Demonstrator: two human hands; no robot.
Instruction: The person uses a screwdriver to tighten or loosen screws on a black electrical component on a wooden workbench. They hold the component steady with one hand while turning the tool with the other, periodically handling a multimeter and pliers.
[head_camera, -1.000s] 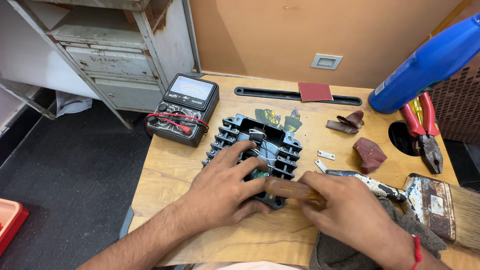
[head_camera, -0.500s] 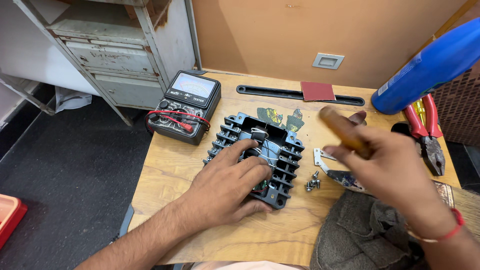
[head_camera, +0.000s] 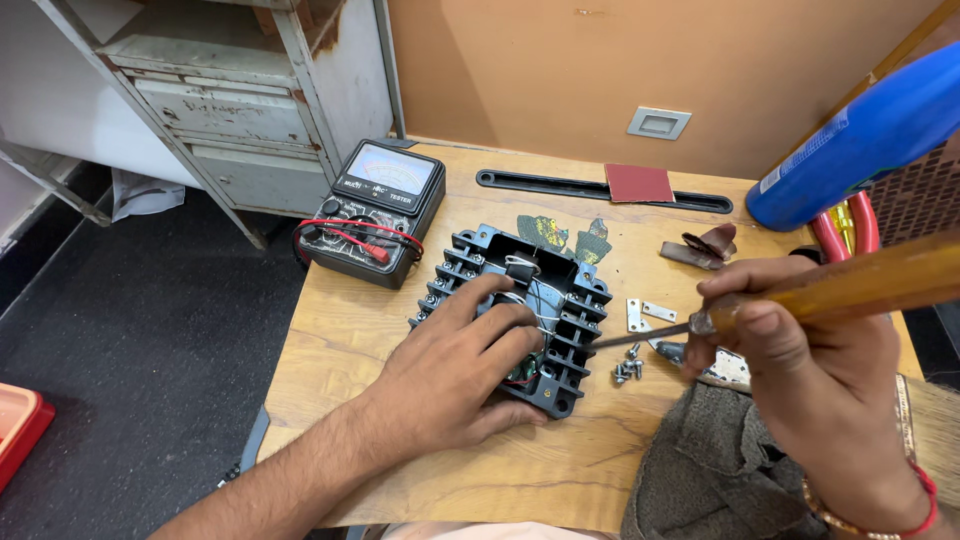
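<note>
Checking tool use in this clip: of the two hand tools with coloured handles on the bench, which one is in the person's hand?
The screwdriver with the amber handle, gripped by the right hand. The red-handled pliers lie untouched at the table's far right, beside the blue can.

Left hand (head_camera: 455, 375) lies flat, fingers spread; right hand (head_camera: 800, 385) is clenched.
</note>
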